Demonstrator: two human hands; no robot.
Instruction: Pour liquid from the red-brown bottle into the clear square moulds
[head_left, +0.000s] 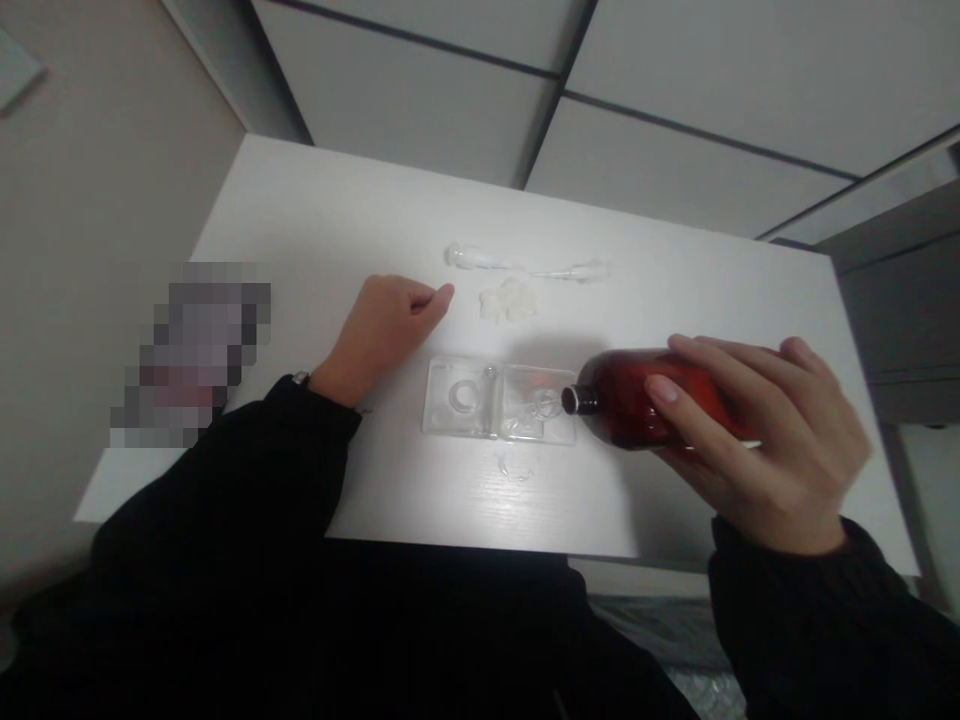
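Observation:
My right hand (772, 430) is wrapped round a reddish-brown bottle (630, 400) tipped on its side in the air. The bottle's uncapped dark neck points left, over the right half of an open clear plastic case (495, 365). A clear ring-like curved piece (465, 397) lies in the case's left half, and clear pieces (546, 403) lie in the right half. My left hand (394, 330) rests closed in a fist above and left of the case, thumb towards the right. Its curled fingers are turned away, so whatever they may hold is hidden.
Behind the case lie a crumpled whitish clump (510, 300) and two slim clear items, one on the left (480, 258) and one on the right (577, 271). A small clear curved piece (516, 468) lies in front. The white table (420, 500) meets panelled cabinet doors at the back.

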